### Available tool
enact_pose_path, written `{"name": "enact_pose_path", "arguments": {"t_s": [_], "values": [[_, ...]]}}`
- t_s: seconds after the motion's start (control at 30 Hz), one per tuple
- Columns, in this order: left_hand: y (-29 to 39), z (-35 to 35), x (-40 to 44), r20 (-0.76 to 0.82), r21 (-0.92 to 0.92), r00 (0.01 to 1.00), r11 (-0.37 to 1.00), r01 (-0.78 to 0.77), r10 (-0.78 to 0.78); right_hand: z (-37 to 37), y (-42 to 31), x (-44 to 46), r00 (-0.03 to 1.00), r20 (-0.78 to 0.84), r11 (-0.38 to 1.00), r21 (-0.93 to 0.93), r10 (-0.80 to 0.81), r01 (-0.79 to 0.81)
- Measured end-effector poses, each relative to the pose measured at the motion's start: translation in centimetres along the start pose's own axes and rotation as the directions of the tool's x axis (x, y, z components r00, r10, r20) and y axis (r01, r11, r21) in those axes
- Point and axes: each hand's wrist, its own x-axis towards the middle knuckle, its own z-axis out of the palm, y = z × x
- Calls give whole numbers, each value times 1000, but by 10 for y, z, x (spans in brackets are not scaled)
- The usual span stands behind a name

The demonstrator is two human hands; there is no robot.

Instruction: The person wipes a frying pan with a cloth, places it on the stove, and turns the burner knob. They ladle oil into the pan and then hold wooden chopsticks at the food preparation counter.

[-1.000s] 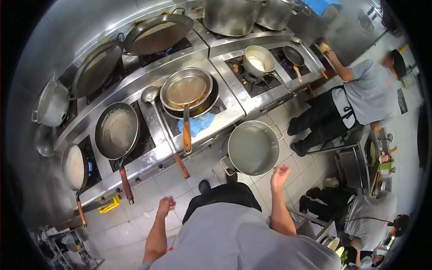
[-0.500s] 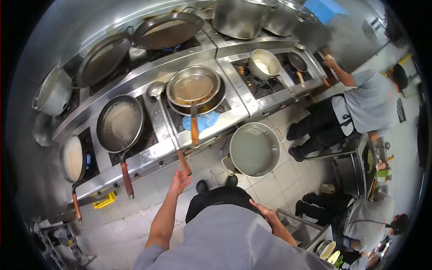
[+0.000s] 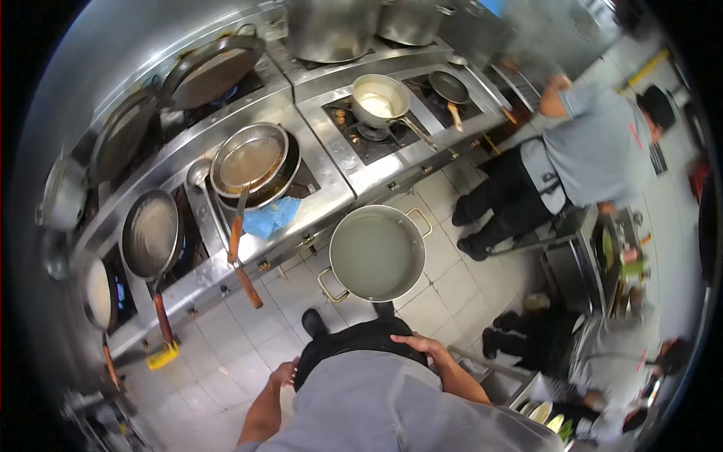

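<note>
Tall pot (image 3: 331, 30) cropped up top, wide pot (image 3: 419, 252) has cloudy liquid (image 3: 374, 258)
Left hand (image 3: 285, 372) and right hand (image 3: 423, 345) at the black waist cloth (image 3: 343, 343), can't tell if either's pinching.

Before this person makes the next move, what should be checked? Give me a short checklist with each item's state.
1. Right hand free: ok, it rests at the waist with no utensil visible.
2. Left hand free: cannot tell; it is by the hip, its fingers partly hidden.
3. Large pot handles unobstructed: ok, nothing lies over either.
4. Pot contents cool enough: cannot tell; the liquid's temperature does not show.
5. Burners off: not ok, a blue flame shows beside the leftmost pan.
6. Stove free of loose cloth: not ok, a blue cloth lies at its front.
</note>
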Motion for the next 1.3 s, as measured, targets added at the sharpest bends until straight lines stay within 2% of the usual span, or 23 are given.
{"name": "enact_pose_path", "arguments": {"t_s": [0.03, 0.07, 0.1, 0.13, 0.2, 0.23, 0.33, 0.47, 0.53, 0.57, 0.63, 0.7, 0.73, 0.8, 0.83, 0.97, 1.0, 1.03, 1.07, 1.1, 1.13, 1.17, 1.3], "values": [[9, 28, 0, -51, -130, 999, 991, 8, -14, -16, -4, 4, 998, 67, 1000, -22, 8, -7], [16, 46, 4, 44, -52, 996, 995, -81, 83, -26, -4, 9, 984, 161, 997, 15, -80, 79], [22, 58, 4, 124, 0, 976, 984, -179, 178, -37, 8, 29, 975, 220, 999, 32, 13, -21], [48, 80, -25, 33, -36, 999, 999, -12, 14, -52, 23, 52, 955, 272, 992, 24, 116, -128], [74, 111, -67, -153, 125, 987, 991, -39, 58, -71, 31, 64, 924, 380, 999, -31, 52, -43], [74, 121, -69, -192, 172, 981, 985, 21, 13, -73, 10, 41, 902, 409, 989, -105, 141, -107], [40, 149, -54, -375, 523, 887, 852, -37, 268, -93, 23, 82, 830, 493, 938, -334, 261, -97], [25, 190, -106, -526, 175, 792, 951, -256, 310, -82, -2, 92, 811, 412, 772, -631, 415, -75], [0, 210, -102, -652, 157, 701, 955, -250, 291, -57, -37, 52, 947, 275, 572, -809, 169, 133], [-17, 219, -96, -660, 152, 694, 956, -252, 288, -59, -16, 100, 923, 348, 345, -856, -164, 384], [-54, 228, -77, -739, -76, 659, 955, -285, 138, -24, -48, 95, 784, 486, 347, -710, -387, 612], [-96, 235, -64, -756, -205, 648, 906, -371, 94, 25, -89, 128, 773, 518, 523, -572, -366, 632], [-117, 237, -55, -761, -331, 648, 833, -444, 43, 58, -118, 112, 629, 501, 429, -463, -595, 775], [-159, 237, -39, -702, -497, 708, 765, -410, -78, 125, -186, 82, 673, 361, 464, -514, -646, 721], [-175, 237, -43, -728, -487, 683, 747, -453, -61, 156, -204, 100, 542, 288, 393, -440, -790, 807], [-246, 240, -53, -789, -522, 595, 677, -519, -152, 240, -282, 137, 630, 67, 613, -168, -774, 772], [-266, 245, -54, -748, -629, 627, 538, -561, -219, 252, -297, 157, 703, 8, 703, -28, -711, 711], [-282, 243, -58, -697, -711, 661, 383, -589, -277, 260, -311, 171, 619, 43, 619, -13, -785, 786], [-297, 241, -70, -621, -782, 737, 283, -556, -268, 265, -327, 215, 302, -98, 317, -340, -948, 885], [-312, 239, -72, -600, -800, 735, 272, -535, -317, 277, -334, 172, 322, -129, 342, -186, -938, 921], [-332, 245, -68, -571, -821, 736, 260, -509, -364, 285, -337, 120, 519, -52, 516, 56, -853, 854], [-346, 247, -72, -562, -827, 741, 250, -504, -367, 288, -339, 101, 544, 13, 544, 71, -839, 836], [-385, 242, -75, -453, -873, 772, 46, -486, -445, 309, -283, 0, 410, 20, 410, 49, -912, 911]]}}
